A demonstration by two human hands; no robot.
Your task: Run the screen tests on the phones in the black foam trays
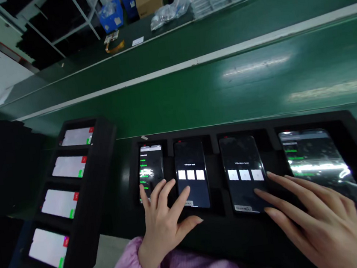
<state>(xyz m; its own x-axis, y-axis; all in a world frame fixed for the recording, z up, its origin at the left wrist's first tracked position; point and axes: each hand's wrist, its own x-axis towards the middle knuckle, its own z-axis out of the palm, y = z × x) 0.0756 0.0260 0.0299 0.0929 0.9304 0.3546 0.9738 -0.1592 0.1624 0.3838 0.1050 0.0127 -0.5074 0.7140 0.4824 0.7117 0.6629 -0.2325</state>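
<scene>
At the frame's lower left, a black tray (86,200) held four white-screened phones (59,202). Toward the lower middle, the left hand (163,224), fingers spread and gripping nothing, was over the first phone (151,163) and second phone (198,194), set in a long tray (236,128). Right of centre lay the third phone (243,195), reading "Vibrator test" like the second. At lower right, the right hand (323,216), likewise spread and empty, partly hid the fourth phone (309,149); fingertip contact was hard to judge.

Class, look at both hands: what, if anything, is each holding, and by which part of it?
Nothing is held: the left hand and right hand are open, spread over phones lying in a black tray. Fingertip contact is possible.
</scene>
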